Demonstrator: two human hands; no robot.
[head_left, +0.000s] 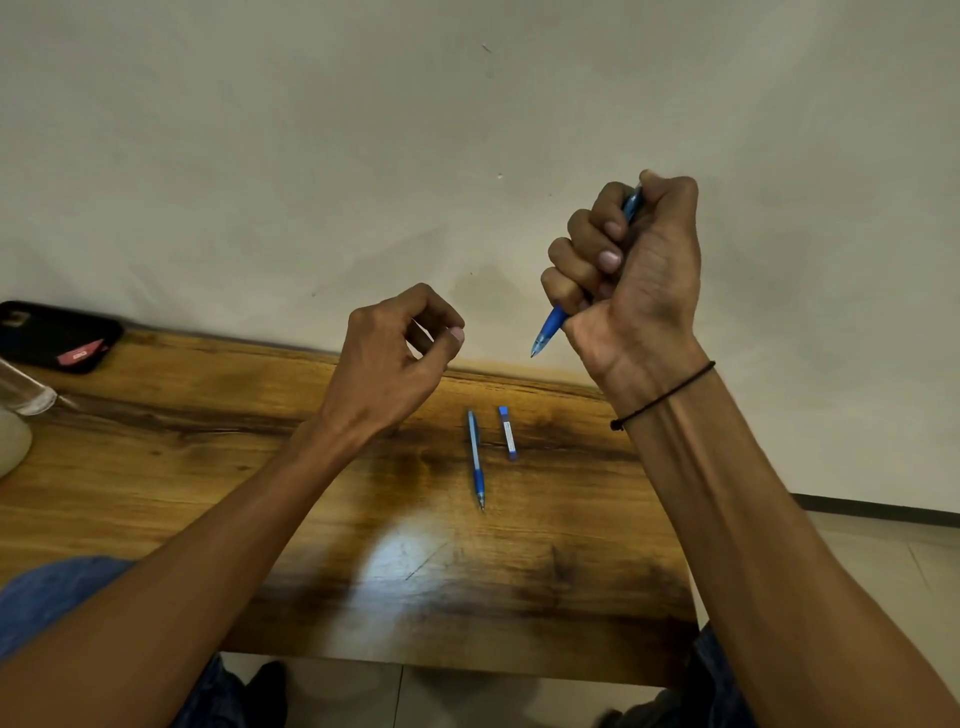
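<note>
**One pencil up, one waiting**

The blue pencil (550, 325), tip down, is raised over the far edge of the worktop (208, 493), with the fingers of the right hand (631, 270) clamped round it and the thumb on its cap. The left hand (395, 353) has its fingers curled; I cannot tell if they pinch anything. A second pencil (476, 460) and a lead case (508, 434) lie untouched, likely next.

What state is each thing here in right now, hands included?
right hand: raised, fist curled round the held pen.
held pen: in the air, tip slanting down towards the table.
left hand: raised, fingers curled; unclear whether it pinches anything.
second pen: lying flat on the table, untouched.
blue-and-white tube: lying flat beside the second pen, apart from it.
black pouch: lying at the table's far left.
</note>
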